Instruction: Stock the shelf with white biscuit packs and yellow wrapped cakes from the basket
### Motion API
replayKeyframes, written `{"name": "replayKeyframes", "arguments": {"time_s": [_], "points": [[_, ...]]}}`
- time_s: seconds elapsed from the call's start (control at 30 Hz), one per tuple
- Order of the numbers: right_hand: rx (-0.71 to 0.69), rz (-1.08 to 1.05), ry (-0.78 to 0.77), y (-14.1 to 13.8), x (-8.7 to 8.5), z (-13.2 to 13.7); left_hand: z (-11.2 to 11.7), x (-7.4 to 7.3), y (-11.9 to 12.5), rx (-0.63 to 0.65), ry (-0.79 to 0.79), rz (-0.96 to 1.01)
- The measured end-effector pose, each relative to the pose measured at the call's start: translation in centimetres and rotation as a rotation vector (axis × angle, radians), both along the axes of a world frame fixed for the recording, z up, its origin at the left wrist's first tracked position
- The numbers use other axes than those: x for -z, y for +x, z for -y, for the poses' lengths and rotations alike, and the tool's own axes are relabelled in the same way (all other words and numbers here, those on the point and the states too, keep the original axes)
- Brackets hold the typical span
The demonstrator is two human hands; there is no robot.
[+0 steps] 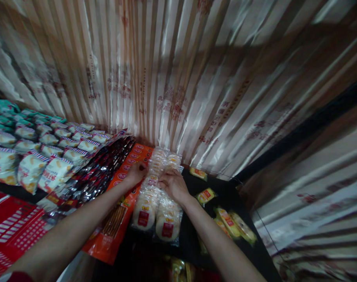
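Observation:
Two side-by-side rows of clear-wrapped round white crackers (pixel 167 229) with red labels stand on the dark table, each packet leaning on the one behind. My left hand (pixel 135 174) is at the left side of these rows, above an orange snack bag (pixel 115 235). Its fingers are curled, and whatever is between them cannot be made out. Over the right row, my right hand (pixel 175 185) has its thumb and fingers pinched on a cracker packet. Motion blur softens the fingertips.
Small yellow snack packets (pixel 206 196) lie scattered on the table at right. Dark shiny bags (pixel 99 168) and white chip-style bags (pixel 56 172) fill the left. A red basket (pixel 17 227) sits at lower left. Pleated printed fabric (pixel 172 78) hangs behind.

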State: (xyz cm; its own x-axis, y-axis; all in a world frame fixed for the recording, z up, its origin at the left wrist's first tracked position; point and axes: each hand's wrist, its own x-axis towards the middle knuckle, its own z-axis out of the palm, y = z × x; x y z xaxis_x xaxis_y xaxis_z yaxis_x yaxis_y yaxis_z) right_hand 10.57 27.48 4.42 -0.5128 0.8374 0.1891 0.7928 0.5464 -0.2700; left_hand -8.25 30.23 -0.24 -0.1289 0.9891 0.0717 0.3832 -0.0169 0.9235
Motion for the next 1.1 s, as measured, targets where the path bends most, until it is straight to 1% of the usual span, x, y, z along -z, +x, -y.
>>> {"name": "replayKeyframes", "arguments": {"time_s": [0.1,0.27,0.47,0.6,0.7,0.77,0.83,0.93,1.1], "points": [[0.014,0.041,-0.037,-0.4,0.0,-0.2,-0.1,-0.1,0.1,0.004,-0.006,-0.005],[0.03,0.102,-0.019,-1.1,0.0,-0.2,-0.1,-0.2,-0.1,0.017,-0.014,0.0],[0.184,0.06,0.061,-1.3,0.4,0.9,0.6,-0.4,-0.6,0.052,-0.023,0.062],[0.221,0.043,0.088,-1.4,0.7,1.1,1.4,-1.0,-0.8,0.049,-0.003,0.045],[0.246,0.036,0.095,-1.5,0.9,1.1,2.1,-1.3,-1.1,0.116,-0.025,0.032],[0.261,0.028,0.101,-1.5,1.1,1.0,2.4,-1.2,-1.2,0.193,-0.049,0.034],[0.268,0.018,0.098,-1.5,1.2,0.9,2.5,-0.8,-1.2,0.235,-0.048,0.036],[0.247,-0.018,0.105,-1.3,1.1,1.0,2.2,-0.3,-1.0,0.189,-0.034,0.005],[0.092,-0.038,0.083,-0.5,0.1,1.6,2.0,0.1,-0.6,0.12,-0.032,-0.081]]}}
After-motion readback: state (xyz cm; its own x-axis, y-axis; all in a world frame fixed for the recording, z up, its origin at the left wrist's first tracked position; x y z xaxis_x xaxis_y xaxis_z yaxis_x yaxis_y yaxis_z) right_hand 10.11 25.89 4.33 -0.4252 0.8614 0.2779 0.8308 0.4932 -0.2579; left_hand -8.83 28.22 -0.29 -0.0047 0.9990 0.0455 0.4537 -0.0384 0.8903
